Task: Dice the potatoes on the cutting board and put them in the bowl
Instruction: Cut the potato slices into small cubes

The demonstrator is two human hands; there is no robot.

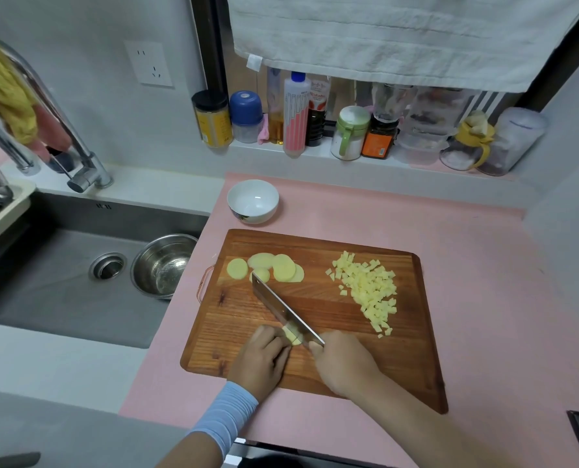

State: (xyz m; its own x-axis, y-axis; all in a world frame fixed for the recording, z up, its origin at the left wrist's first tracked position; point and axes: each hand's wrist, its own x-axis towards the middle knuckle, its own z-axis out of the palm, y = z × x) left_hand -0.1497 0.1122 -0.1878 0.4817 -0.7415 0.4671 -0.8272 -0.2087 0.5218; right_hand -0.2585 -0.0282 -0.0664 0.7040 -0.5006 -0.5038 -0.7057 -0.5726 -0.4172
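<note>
Well, potato piece point(291, 335) mostly hidden: left hand point(261, 359) curled on it, near cutting board point(399, 366) front edge. Also knife point(281, 305) handle hidden inside gripping right hand point(343, 363). By right edge cubes point(369, 292), back left slices point(271, 266), bowl point(254, 216) behind.

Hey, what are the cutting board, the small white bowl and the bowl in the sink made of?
Cutting board: wood, showing reddish-brown grain and knots. White bowl: likely glazed ceramic, glossy with a highlight. Sink bowl: seemingly stainless steel, silvery and reflective.

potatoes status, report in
Left hand holds potato piece, right hand grips knife, mid-cut. Diced pile and slices on cutting board; bowl empty. Nothing in the way.
</note>
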